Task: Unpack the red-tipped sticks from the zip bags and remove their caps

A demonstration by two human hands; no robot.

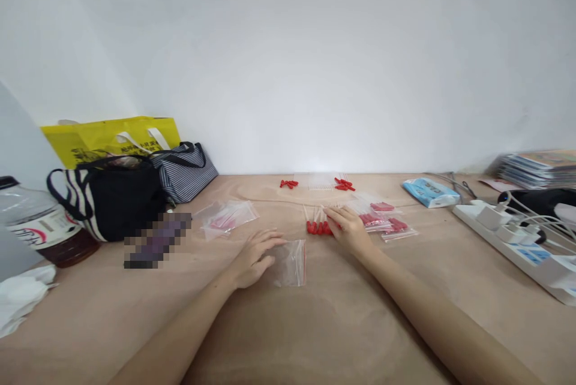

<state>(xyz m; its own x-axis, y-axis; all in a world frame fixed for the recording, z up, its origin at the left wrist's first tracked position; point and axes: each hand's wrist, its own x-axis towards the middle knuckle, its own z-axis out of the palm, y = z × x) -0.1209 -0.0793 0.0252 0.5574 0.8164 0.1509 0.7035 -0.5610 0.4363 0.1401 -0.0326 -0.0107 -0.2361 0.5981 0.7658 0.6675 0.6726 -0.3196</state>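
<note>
"Red-ended sticks [320, 228]: lying where?"

"In a row on the table [288, 337], red ends nearer, partly covered by the right hand [346, 228]. Probably light, stiff and smooth, perhaps prone to roll. Best taken by the pale shafts, with a gentle fingertip pinch."

"And the clear bag [290, 268]?"

"Flat, just right of the left hand [255, 258]. Likely thin, limp and slippery; better held by an edge, maybe near the red strip."

"Pose of the hands?"

"Left: palm down, loosely spread, thumb apart from the fingers, clasping nothing visible. At the bag's left side; contact hard to tell. Right: bent down over the sticks. Gripping or merely touching, impossible to tell. Both forearms slanting in from the near side."

"Farther out?"

"Filled bags [396, 225] right of the right hand, a spread of clear bags [231, 215] beyond the left, and red piles [344, 185] near the wall [288, 73]."
</note>
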